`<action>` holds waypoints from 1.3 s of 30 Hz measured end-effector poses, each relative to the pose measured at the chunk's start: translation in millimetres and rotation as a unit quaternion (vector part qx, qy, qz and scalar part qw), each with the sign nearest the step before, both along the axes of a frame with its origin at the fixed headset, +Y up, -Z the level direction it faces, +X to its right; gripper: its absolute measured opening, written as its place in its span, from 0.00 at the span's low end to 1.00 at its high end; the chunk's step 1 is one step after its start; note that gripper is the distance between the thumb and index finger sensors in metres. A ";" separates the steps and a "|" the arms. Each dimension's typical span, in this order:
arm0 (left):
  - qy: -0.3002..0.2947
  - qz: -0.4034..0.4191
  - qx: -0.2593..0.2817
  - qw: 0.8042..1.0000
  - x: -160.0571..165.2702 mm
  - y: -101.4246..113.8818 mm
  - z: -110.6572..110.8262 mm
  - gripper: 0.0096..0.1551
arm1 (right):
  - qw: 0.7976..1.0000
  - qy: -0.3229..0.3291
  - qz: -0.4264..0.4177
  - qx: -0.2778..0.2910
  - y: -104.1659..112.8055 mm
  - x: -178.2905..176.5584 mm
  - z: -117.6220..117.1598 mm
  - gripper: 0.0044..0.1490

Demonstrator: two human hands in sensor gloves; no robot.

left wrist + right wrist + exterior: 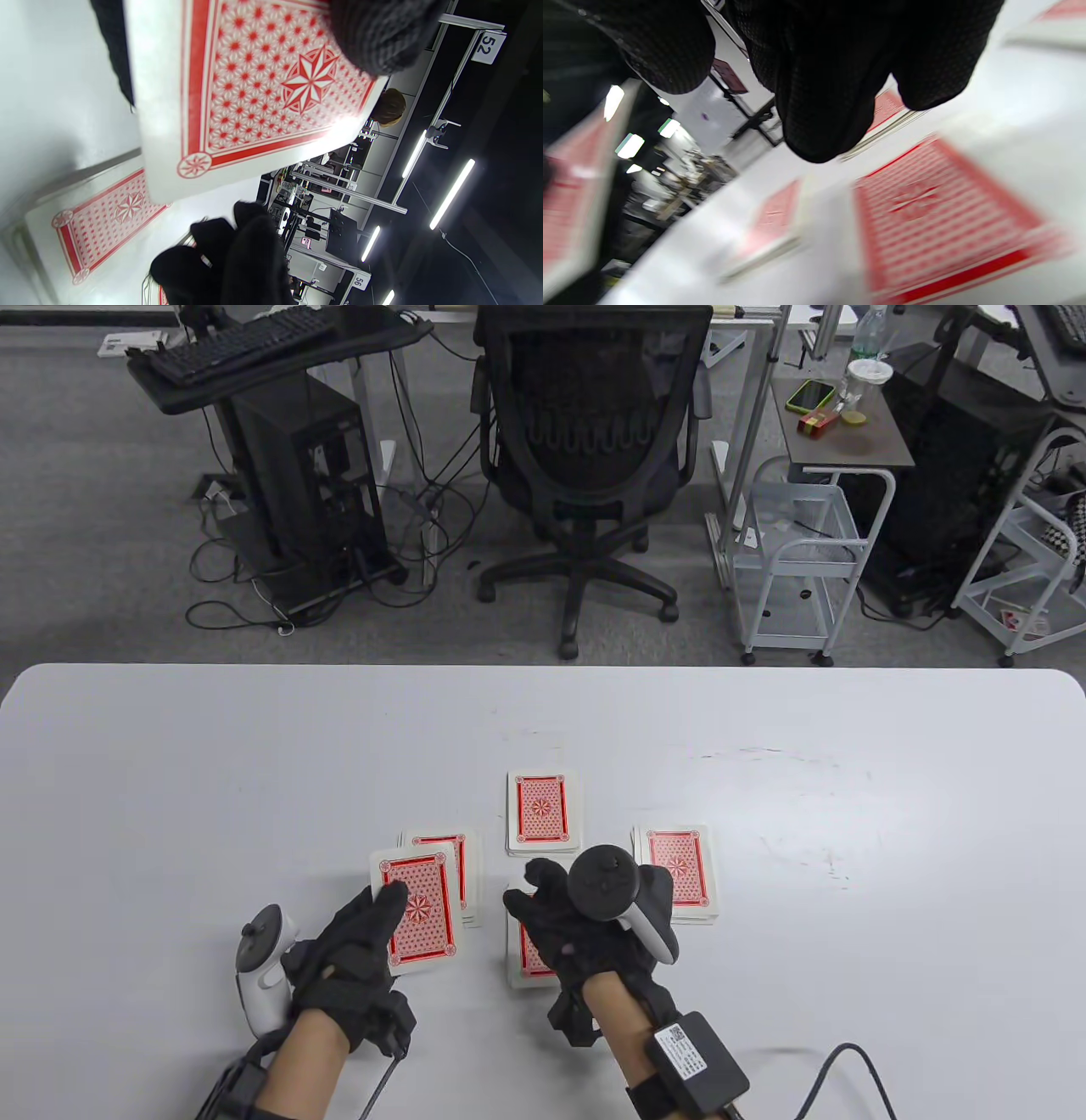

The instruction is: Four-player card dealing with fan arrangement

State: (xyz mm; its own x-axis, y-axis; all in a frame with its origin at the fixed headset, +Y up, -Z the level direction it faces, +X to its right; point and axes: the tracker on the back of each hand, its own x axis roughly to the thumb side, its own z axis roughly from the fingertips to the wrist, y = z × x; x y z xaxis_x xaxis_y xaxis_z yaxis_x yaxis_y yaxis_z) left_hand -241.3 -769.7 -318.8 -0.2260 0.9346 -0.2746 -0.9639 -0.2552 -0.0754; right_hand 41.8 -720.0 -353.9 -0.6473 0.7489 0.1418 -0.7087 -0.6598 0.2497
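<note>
Table view: red-backed, white-bordered cards lie in four piles.

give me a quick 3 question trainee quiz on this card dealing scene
1. True or false: every card back in view is red.
2. How many card piles lie on the table, not counting the cards in the left hand?
3. Which pile does the right hand partly cover: A the far pile, B the right pile, C the near pile?

Key
1. True.
2. Four: the far pile, the right pile, the near pile and the left pile; the held cards overlap the left pile in the table view.
3. C.
</note>
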 end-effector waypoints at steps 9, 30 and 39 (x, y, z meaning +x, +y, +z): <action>-0.043 -0.001 -0.010 0.999 13.2 2.6 1.4 0.26 | 0.987 0.000 -0.160 -0.015 -5.1 -32.8 6.5 0.35; 0.084 -0.078 -0.050 0.992 -71.5 2.4 -6.7 0.28 | 0.990 -0.037 0.116 -0.077 -10.7 -99.7 -105.0 0.48; 0.069 -0.087 -0.041 0.993 -64.9 3.1 -10.9 0.27 | 0.916 -0.041 0.396 -0.053 -38.5 -130.4 -118.1 0.51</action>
State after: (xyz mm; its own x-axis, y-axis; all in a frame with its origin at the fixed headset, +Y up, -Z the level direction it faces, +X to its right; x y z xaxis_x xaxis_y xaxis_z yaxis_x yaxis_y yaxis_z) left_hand -306.2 -766.6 -329.7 -0.1029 0.9384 -0.3297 -0.9938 -0.0830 0.0738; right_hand -88.6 -758.5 -471.9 -0.9986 0.0476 0.0213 -0.0388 -0.9503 0.3088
